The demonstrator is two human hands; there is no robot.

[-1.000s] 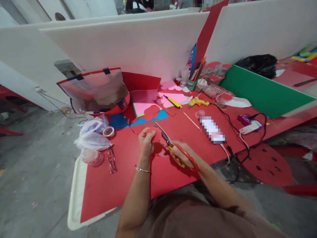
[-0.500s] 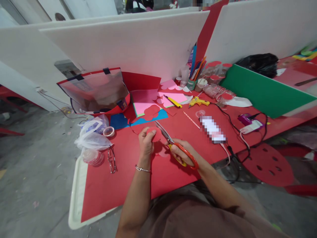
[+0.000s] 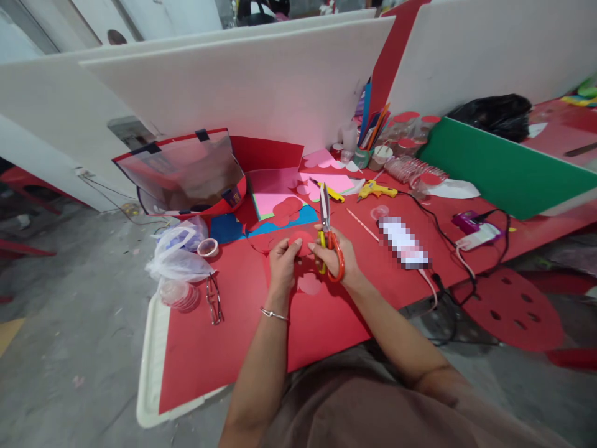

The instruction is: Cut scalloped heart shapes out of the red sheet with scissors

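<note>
My left hand (image 3: 282, 266) pinches a red paper circle (image 3: 302, 240) at its left edge, thumb on top. At the circle's right edge are the thumb and fingertips of my right hand (image 3: 344, 256), which also holds a pair of scissors (image 3: 325, 211). The scissors have one orange and one yellow handle, and their blades point away from me, close together. Below the circle, round paper pieces (image 3: 310, 284) lie on the red tabletop (image 3: 224, 358), partly hidden by my hands. Eyeglasses (image 3: 213, 300) rest to the left of my left forearm.
At the left are clear round lids (image 3: 180, 295), a plastic bag (image 3: 177, 252) and a small cup (image 3: 208, 247). Beyond my hands lie pink paper (image 3: 275, 183), a yellow cutter (image 3: 333, 193) and a glue gun (image 3: 377, 190). A phone (image 3: 403, 241) with cables lies at the right.
My right hand has turned the scissors upright, blades away from me, and moved to the circle's right edge. The blades have come together. The circle has shifted slightly right and lies flatter.
</note>
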